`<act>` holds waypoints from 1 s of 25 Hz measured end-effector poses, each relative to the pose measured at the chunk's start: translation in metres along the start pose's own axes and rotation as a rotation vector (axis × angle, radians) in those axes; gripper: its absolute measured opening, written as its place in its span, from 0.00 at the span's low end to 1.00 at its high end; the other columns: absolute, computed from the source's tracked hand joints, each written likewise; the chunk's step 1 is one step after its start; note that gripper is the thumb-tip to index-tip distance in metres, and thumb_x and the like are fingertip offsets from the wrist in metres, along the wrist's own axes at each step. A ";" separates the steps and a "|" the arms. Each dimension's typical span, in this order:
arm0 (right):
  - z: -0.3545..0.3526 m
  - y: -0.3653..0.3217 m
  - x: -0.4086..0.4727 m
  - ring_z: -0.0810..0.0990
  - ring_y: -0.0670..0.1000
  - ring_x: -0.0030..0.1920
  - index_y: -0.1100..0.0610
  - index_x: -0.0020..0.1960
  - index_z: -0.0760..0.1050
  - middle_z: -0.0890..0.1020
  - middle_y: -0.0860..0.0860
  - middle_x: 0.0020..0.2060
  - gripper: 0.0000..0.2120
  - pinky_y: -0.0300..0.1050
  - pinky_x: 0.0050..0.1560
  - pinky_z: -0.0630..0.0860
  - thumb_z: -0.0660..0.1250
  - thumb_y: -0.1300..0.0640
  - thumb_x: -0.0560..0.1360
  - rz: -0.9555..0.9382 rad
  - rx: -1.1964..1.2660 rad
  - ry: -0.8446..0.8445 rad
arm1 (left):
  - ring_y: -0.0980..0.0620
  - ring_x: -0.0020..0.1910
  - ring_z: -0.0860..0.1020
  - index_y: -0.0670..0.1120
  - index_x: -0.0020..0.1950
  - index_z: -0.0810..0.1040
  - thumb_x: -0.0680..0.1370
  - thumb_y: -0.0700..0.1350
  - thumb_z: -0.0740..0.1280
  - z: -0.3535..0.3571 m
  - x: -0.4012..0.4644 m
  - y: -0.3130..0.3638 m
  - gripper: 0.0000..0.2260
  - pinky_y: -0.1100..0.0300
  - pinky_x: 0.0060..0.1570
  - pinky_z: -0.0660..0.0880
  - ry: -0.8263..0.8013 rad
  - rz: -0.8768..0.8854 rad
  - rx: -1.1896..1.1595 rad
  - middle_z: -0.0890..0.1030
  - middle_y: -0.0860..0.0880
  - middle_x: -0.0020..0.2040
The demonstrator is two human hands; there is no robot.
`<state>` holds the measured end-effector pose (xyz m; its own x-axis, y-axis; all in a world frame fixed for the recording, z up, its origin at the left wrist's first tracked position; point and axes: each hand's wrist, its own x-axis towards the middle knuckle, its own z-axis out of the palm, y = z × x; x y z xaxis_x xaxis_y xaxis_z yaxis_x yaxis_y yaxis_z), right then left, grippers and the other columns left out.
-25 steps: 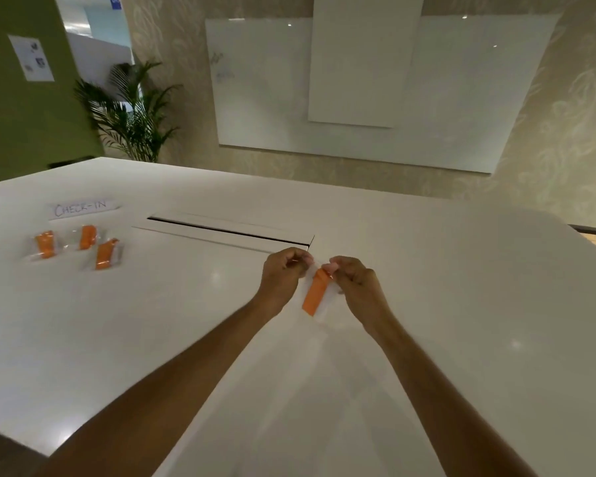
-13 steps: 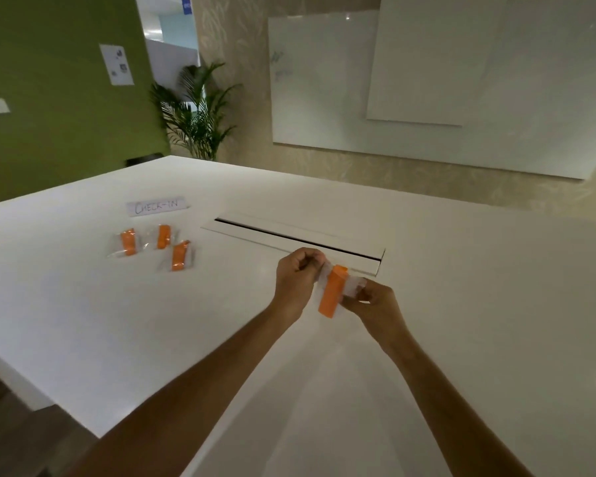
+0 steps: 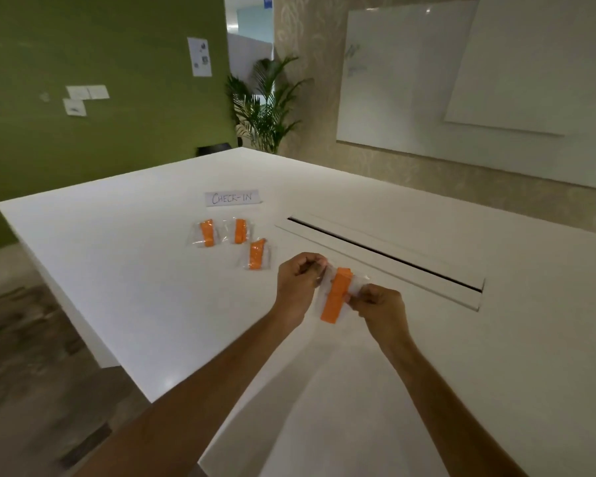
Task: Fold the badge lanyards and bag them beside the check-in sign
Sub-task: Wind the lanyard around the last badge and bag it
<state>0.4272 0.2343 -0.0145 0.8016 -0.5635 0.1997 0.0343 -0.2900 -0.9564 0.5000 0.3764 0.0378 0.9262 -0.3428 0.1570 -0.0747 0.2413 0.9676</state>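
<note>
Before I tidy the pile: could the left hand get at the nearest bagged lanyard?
Probably yes: the nearest bagged lanyard lies just beyond the left hand with bare table between, though that hand now grips the bag.

A: Where does the head camera look from?

B: From above the near edge of the white table (image 3: 117, 270), facing forward and down, turned toward its far left corner.

A: How near?

B: Near enough that both forearms fill the lower frame; the green wall (image 3: 83, 132) and whiteboard (image 3: 410, 91) stand well beyond. One view only, so nothing is shared.
</note>
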 end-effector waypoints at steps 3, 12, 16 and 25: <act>0.041 -0.013 0.015 0.77 0.43 0.29 0.50 0.31 0.81 0.81 0.46 0.25 0.10 0.41 0.35 0.75 0.76 0.63 0.66 -0.037 -0.007 -0.071 | 0.44 0.46 0.78 0.39 0.45 0.78 0.78 0.32 0.62 -0.037 0.015 0.008 0.06 0.44 0.55 0.75 0.046 0.019 -0.036 0.79 0.42 0.43; 0.154 -0.046 0.055 0.76 0.45 0.30 0.53 0.34 0.81 0.80 0.47 0.27 0.09 0.41 0.37 0.74 0.71 0.66 0.68 -0.076 -0.050 -0.180 | 0.50 0.40 0.83 0.41 0.49 0.81 0.76 0.37 0.68 -0.155 0.059 0.012 0.04 0.61 0.38 0.79 0.111 -0.026 -0.081 0.85 0.48 0.41; 0.194 -0.050 0.071 0.81 0.52 0.34 0.56 0.35 0.82 0.82 0.51 0.30 0.07 0.47 0.40 0.78 0.69 0.65 0.69 -0.060 -0.069 -0.205 | 0.46 0.43 0.83 0.41 0.45 0.82 0.74 0.35 0.69 -0.196 0.070 0.000 0.03 0.59 0.38 0.80 0.138 -0.135 0.065 0.84 0.44 0.42; 0.278 -0.052 0.115 0.84 0.54 0.39 0.61 0.46 0.83 0.83 0.53 0.35 0.08 0.52 0.46 0.81 0.74 0.60 0.67 0.001 -0.198 -0.254 | 0.47 0.37 0.80 0.43 0.40 0.83 0.70 0.37 0.73 -0.255 0.117 -0.020 0.02 0.57 0.37 0.77 0.357 -0.244 0.382 0.83 0.44 0.38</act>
<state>0.6836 0.4002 -0.0008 0.9257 -0.3603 0.1155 -0.0634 -0.4489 -0.8913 0.7040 0.5633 -0.0140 0.9958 -0.0037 -0.0918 0.0898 -0.1741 0.9806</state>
